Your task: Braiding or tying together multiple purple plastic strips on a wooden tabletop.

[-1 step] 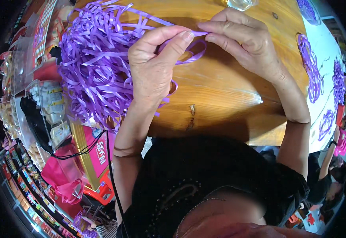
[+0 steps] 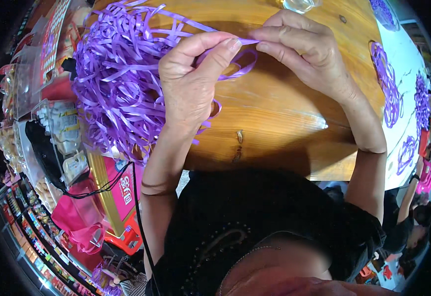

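A narrow purple ribbon (image 2: pixel 246 42) is stretched between my two hands above the wooden table (image 2: pixel 269 118). My left hand (image 2: pixel 193 79) pinches it between thumb and forefinger, with a loop of ribbon hanging below the fingertips. My right hand (image 2: pixel 306 52) grips the ribbon's other part between thumb and fingers, close to the left fingertips. Left of my left hand lies a big tangled heap of purple ribbon (image 2: pixel 119 74), partly hidden behind that hand and wrist.
A clear glass (image 2: pixel 300 5) stands at the far edge. On the right, purple ribbon bundles (image 2: pixel 387 84) lie by a white marbled table (image 2: pixel 398 148). Clear plastic packs (image 2: pixel 60 123) and a pink and gold box (image 2: pixel 119 190) are at left. Another person (image 2: pixel 408 202) is at lower right.
Almost nothing differs. My right hand's fingertips have shifted very slightly on the ribbon; both hands still hold it.
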Motion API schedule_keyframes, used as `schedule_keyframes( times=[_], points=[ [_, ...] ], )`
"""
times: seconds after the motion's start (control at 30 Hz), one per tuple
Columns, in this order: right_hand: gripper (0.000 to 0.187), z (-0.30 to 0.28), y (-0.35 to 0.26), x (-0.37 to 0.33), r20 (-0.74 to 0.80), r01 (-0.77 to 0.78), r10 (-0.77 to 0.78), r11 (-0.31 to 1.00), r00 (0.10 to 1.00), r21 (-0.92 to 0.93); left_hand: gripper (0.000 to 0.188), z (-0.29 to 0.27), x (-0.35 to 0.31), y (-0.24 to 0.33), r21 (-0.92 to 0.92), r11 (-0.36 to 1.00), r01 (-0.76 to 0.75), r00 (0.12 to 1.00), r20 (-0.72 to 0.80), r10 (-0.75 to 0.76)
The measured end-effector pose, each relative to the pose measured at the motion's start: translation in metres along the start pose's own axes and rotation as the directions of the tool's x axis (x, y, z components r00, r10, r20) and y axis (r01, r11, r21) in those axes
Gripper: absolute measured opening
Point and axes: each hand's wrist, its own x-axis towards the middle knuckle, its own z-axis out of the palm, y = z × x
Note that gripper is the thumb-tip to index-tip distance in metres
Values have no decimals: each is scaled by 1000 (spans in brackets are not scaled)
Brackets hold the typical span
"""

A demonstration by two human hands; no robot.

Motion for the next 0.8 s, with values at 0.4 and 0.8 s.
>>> schedule_keyframes(
  times=[0.4,0.8],
  points=[
    [13,-9,-1,-6,129,-328,302,868,945,372,9,7,8,1,122,984,-133,991,5,133],
    [22,11,1,-6,81,-317,446,485,891,815,9,21,9,-17,-145,985,-88,996,-17,87]
  ],
)
